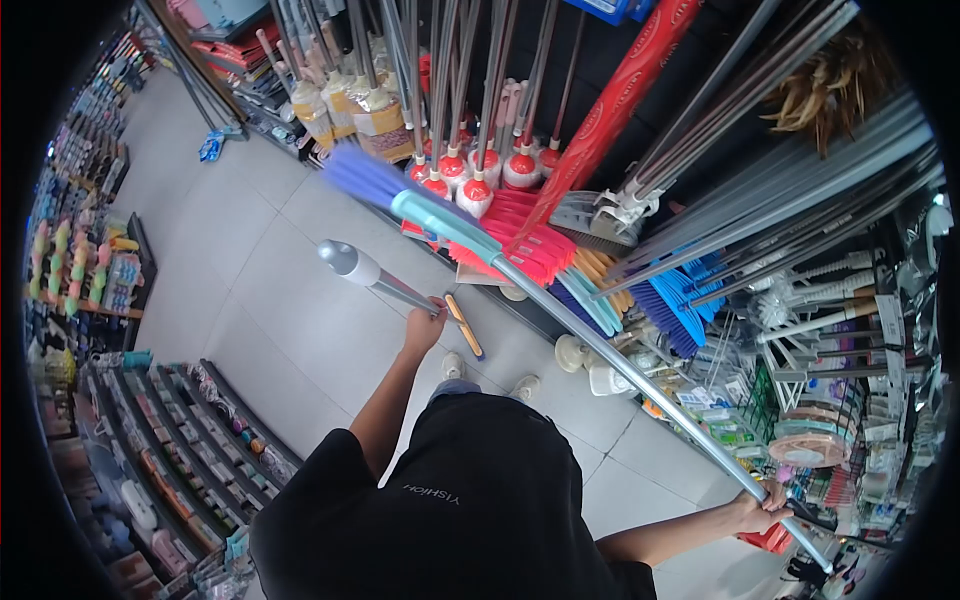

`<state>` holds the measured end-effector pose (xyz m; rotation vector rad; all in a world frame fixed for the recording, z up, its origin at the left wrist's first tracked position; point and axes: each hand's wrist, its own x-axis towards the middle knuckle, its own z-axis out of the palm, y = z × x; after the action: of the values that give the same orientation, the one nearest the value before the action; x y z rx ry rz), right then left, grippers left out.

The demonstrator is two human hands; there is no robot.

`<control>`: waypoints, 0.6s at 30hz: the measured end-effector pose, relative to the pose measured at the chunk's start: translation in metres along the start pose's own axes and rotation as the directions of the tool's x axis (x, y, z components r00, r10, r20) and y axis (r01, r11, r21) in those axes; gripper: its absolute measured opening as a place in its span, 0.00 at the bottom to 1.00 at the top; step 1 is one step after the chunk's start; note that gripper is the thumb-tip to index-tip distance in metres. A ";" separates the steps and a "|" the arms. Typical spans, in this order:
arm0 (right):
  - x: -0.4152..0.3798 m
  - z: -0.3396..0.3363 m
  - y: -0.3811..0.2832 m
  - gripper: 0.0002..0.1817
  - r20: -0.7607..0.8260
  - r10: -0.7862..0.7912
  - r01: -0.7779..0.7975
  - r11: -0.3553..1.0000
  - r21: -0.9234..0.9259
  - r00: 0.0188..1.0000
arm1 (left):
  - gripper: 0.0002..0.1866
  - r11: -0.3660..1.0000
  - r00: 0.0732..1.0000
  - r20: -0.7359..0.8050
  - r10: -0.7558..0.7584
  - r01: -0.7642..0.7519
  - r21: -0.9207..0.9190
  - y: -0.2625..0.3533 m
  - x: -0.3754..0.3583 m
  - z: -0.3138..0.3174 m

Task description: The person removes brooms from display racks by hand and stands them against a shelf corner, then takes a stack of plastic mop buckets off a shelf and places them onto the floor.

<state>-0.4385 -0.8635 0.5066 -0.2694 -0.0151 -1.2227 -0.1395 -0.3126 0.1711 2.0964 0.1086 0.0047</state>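
The right hand, at the lower right of the frame, is closed around the silver pole of a broom. That broom slants up to the upper middle, where its light-blue head and blurred purple bristles show. The left hand, at the centre, grips a grey handle whose rounded silver end points to the upper left. A yellow-edged bar shows just beside this hand; whether it joins the handle, I cannot tell. 2 shoes stand on grey tiles below.
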 end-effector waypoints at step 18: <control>-0.013 0.024 0.011 0.26 0.238 0.085 -0.091 0.996 0.014 0.968 | 0.04 0.999 1.000 0.001 0.007 -0.007 -0.037 -0.008 -0.021 -0.002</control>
<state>-0.4291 -0.8427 0.5255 -0.3895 -0.2230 -1.0958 -0.1613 -0.3089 0.1657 2.0594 0.0992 0.0097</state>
